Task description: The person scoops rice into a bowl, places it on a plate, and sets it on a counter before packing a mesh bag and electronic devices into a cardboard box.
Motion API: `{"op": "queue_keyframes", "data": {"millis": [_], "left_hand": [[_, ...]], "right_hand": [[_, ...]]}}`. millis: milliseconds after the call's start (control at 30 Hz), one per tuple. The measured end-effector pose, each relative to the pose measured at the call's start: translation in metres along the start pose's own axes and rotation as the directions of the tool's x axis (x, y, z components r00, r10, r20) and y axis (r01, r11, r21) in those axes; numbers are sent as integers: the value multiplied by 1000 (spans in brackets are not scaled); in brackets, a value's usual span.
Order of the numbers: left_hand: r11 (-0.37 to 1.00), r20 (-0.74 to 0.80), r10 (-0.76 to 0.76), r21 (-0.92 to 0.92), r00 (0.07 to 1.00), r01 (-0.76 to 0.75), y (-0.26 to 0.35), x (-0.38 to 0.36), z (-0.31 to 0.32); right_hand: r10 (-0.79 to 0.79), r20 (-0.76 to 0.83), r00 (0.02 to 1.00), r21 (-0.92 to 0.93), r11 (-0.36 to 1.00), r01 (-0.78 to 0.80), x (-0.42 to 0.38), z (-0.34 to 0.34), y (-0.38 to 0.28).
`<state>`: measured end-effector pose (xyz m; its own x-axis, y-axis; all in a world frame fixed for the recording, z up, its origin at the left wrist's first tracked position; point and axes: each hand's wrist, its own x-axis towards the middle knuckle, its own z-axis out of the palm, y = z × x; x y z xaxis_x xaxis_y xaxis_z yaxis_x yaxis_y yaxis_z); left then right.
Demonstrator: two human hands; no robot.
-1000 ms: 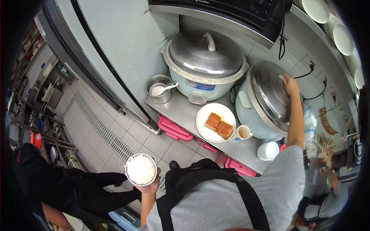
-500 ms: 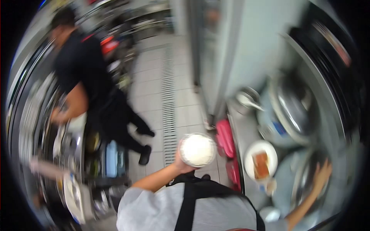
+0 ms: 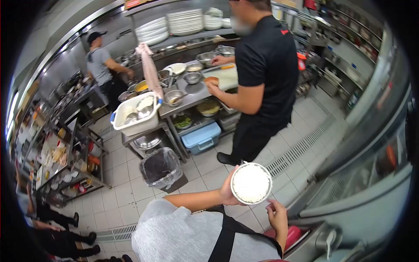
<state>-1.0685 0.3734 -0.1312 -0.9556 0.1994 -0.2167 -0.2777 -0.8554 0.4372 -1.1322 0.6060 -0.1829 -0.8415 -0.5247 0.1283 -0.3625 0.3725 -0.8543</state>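
A round bowl of white rice (image 3: 251,183) is held in front of my chest. My left hand (image 3: 228,191) is closed around the bowl's left side, the fingers partly hidden behind it. Just below and right of the bowl, my right hand (image 3: 276,216) hangs with nothing visible in it. Its fingers are loosely bent and apart, close to the rim without a clear grip on it.
A co-worker in black (image 3: 266,74) handles food at a steel counter (image 3: 183,102). A white tub (image 3: 137,124) stands near a lined bin (image 3: 161,168). Stacked plates (image 3: 185,22) line the shelf. Other people are at left. A steel pot with a ladle (image 3: 328,239) sits at lower right.
My view has swung left, from the big pots to the counter and co-workers. My right hand has come away from a pot lid to beside the bowl, which stays in my left hand.
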Motion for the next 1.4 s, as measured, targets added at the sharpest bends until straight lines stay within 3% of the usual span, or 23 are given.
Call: {"op": "queue_keyframes", "data": {"millis": [33, 67, 100, 167, 233, 300, 367, 400, 433, 500, 533, 567, 600, 633, 700, 733, 767, 800, 900, 1000, 1133, 1233, 1400], "left_hand": [[997, 122, 71, 33, 990, -76, 15, -6, -16], [989, 123, 145, -33, 982, -141, 29, -11, -29], [974, 119, 214, -100, 970, -203, 43, -18, -33], [945, 2, 309, -111, 951, -307, 60, -32, -45], [878, 162, 441, -282, 883, -387, 79, -49, -66], [819, 171, 545, -319, 821, -477, 95, -62, -71], [722, -20, 636, -338, 772, -603, 105, -76, -76], [679, -173, 652, -299, 738, -671, 109, -84, -73], [662, -179, 670, -296, 721, -688, 113, -90, -74], [499, -181, 815, -264, 550, -826, 119, -100, -79], [444, -307, 823, -177, 478, -878, 122, -105, -83], [433, -315, 827, -170, 465, -885, 126, -111, -89], [376, -306, 845, -243, 439, -894, 129, -117, -95], [351, -336, 841, -261, 425, -900, 132, -116, -94], [296, -394, 829, -291, 396, -910, 140, -116, -91], [291, -360, 870, -176, 337, -940, 143, -117, -92], [279, -312, 907, -60, 284, -958, 148, -118, -94], [243, -238, 936, -103, 261, -965, 154, -116, -98], [220, -203, 950, -106, 238, -970, 172, -114, -111], [230, -205, 945, -136, 254, -964, 193, -117, -122], [258, -186, 943, -114, 276, -959, 216, -135, -145], [275, -212, 933, -106, 292, -955, 228, -164, -169], [331, -189, 923, -53, 335, -942, 247, -225, -191]], "right_hand": [[-56, 135, 989, 10, 998, 56, 20, 8, -1], [24, 93, 995, 101, 994, -34, 39, 22, -9], [5, 113, 994, 105, 994, -17, 61, 29, -17], [-42, 247, 968, -176, 980, 87, 98, 46, -32], [-126, 280, 952, -173, 968, 180, 131, 77, -40], [-260, 271, 927, -18, 961, 275, 165, 113, -50], [-307, 373, 876, -41, 937, 346, 193, 142, -61], [-438, 381, 814, 124, 897, 425, 210, 158, -68], [-561, 365, 743, 286, 827, 484, 226, 171, -86], [-619, 435, 654, 354, 785, 508, 257, 165, -147], [-756, 294, 585, 514, 641, 570, 274, 159, -185], [-902, 139, 409, 404, 429, 808, 287, 136, -231], [-962, 12, 274, 292, 266, 919, 301, 118, -254], [-934, -133, 333, 466, 237, 852, 302, 104, -263], [-868, -473, 149, 537, -151, 830, 310, 81, -298], [-823, -566, 55, 533, -314, 786, 315, 73, -315], [-832, -555, -1, 566, -379, 732, 321, 67, -325], [-911, -408, -57, 683, -346, 643, 333, 56, -323], [-971, -224, -86, 790, -232, 567, 335, 57, -324], [-888, -460, -24, 620, -340, 707, 331, 83, -337], [-894, -442, 77, 648, -259, 716, 324, 109, -343], [-909, -403, 103, 768, -275, 579, 324, 129, -354], [-871, -479, -111, 590, -413, 694, 331, 203, -407]]}}
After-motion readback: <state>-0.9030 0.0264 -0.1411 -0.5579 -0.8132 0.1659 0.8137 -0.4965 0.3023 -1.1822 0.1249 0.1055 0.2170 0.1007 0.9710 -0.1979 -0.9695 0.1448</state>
